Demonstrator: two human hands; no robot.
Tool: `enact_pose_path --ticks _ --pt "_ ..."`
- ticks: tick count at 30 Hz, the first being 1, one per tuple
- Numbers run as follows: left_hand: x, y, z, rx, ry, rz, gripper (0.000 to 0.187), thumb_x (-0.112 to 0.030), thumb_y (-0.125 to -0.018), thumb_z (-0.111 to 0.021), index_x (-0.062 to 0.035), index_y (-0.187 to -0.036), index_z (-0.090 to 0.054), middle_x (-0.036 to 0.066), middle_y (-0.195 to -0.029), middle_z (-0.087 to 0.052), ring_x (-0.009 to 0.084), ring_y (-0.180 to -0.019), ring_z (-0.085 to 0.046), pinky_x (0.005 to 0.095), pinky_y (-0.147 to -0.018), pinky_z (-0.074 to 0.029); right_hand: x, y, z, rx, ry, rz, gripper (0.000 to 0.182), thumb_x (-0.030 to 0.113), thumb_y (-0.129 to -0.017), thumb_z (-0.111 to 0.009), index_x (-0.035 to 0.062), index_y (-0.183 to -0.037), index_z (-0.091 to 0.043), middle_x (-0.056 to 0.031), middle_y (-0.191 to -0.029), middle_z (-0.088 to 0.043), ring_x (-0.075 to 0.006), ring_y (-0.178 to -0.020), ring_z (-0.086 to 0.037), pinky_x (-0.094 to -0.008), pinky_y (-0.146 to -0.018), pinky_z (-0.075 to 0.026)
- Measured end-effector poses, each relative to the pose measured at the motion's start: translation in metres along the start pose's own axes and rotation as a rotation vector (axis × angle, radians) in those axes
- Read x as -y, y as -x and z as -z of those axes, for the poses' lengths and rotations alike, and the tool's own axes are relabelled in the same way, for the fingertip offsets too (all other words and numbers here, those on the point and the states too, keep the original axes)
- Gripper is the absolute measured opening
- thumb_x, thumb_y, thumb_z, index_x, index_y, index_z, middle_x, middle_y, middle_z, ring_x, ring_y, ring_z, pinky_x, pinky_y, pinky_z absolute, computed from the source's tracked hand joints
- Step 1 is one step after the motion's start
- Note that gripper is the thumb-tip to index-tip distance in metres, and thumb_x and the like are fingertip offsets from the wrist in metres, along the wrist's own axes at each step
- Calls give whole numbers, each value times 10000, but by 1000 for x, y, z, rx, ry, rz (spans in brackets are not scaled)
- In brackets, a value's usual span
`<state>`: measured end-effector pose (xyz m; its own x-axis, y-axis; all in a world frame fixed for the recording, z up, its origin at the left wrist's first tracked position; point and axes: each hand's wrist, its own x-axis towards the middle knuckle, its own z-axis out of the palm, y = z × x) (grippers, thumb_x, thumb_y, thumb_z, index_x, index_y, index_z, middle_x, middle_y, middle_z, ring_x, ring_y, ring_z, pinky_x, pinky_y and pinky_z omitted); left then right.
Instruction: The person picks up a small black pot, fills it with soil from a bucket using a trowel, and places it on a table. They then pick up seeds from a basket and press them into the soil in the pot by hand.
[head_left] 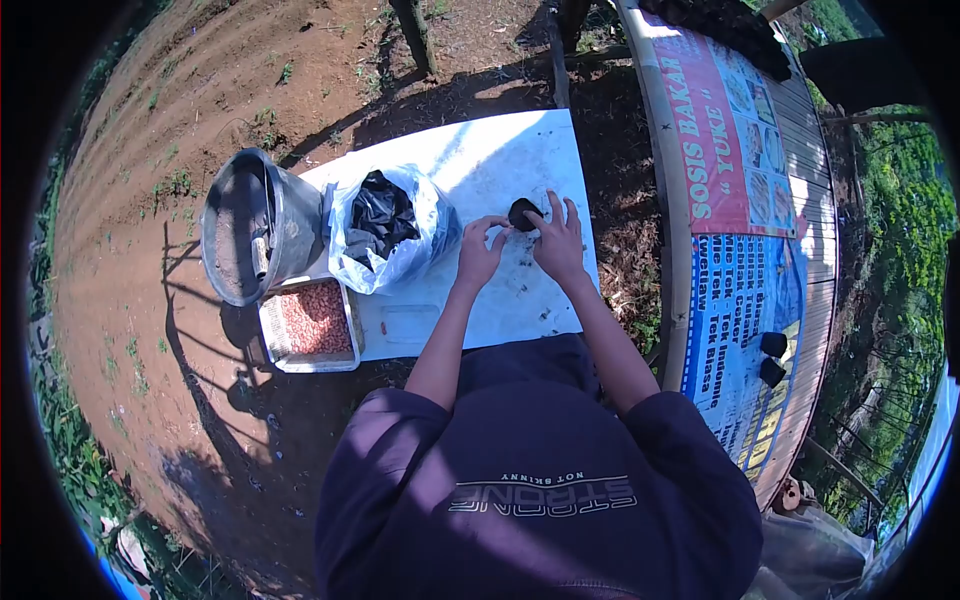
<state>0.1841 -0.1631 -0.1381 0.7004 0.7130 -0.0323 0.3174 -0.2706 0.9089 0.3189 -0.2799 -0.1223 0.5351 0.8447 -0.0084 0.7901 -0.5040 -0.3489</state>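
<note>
A small black plastic bag is over the white board, its dark mouth facing up. My left hand pinches its left edge between thumb and fingers. On the other side, my right hand has its thumb and index finger on the rim, while its other fingers stick out. What is inside the little bag is too dark to make out. Left of my hands, a clear plastic bag stands open, holding a heap of folded black plastic bags.
A grey bucket of soil with a tool inside stands left. Before it, a white tray holds reddish seeds. The white board bears soil crumbs. At right, two black bags sit on a banner-covered bamboo bench.
</note>
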Motion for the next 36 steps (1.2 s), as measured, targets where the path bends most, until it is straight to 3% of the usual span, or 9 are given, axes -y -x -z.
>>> enact_pose_path --ticks 8,23,29,32,36 --pt "-3 2 -4 9 4 1 167 -211 -943 -682 -94 -1060 -661 55 -1193 -703 251 -1105 -625 397 -866 -525 -7 -2 0 64 62 37 525 10 -766 -623 222 -1245 -665 -103 -1573 -298 -429 -1436 -254 -528 -1140 -324" --pt "11 3 -14 48 52 53 207 -235 -951 -678 -78 -1082 -651 110 -1178 -714 243 -1115 -671 392 -855 -525 -6 -5 -1 -16 28 30 378 25 -762 -623 170 -1093 -731 -149 -1562 -336 -450 -1429 -265 -517 -1136 -299" --pt "13 4 -16 61 86 80 206 -224 -956 -675 -69 -1089 -649 111 -1181 -708 234 -1123 -669 382 -855 -524 -5 -8 -4 32 51 90 347 65 -792 -607 166 -1108 -710 -158 -1559 -347 -454 -1427 -269 -521 -1132 -301" --pt "13 5 -15 62 100 74 206 -221 -959 -671 -65 -1092 -648 108 -1162 -709 230 -1116 -670 376 -857 -525 -6 -8 -6 43 94 41 414 36 -788 -607 192 -1158 -709 -112 -1578 -301 -437 -1439 -250 -524 -1142 -301" --pt "16 5 -16 65 122 84 207 -220 -965 -665 -59 -1094 -645 103 -1139 -709 219 -1109 -670 368 -855 -527 -4 -9 -5 16 54 51 372 47 -789 -606 179 -1118 -720 -130 -1567 -321 -442 -1437 -254 -521 -1141 -298"
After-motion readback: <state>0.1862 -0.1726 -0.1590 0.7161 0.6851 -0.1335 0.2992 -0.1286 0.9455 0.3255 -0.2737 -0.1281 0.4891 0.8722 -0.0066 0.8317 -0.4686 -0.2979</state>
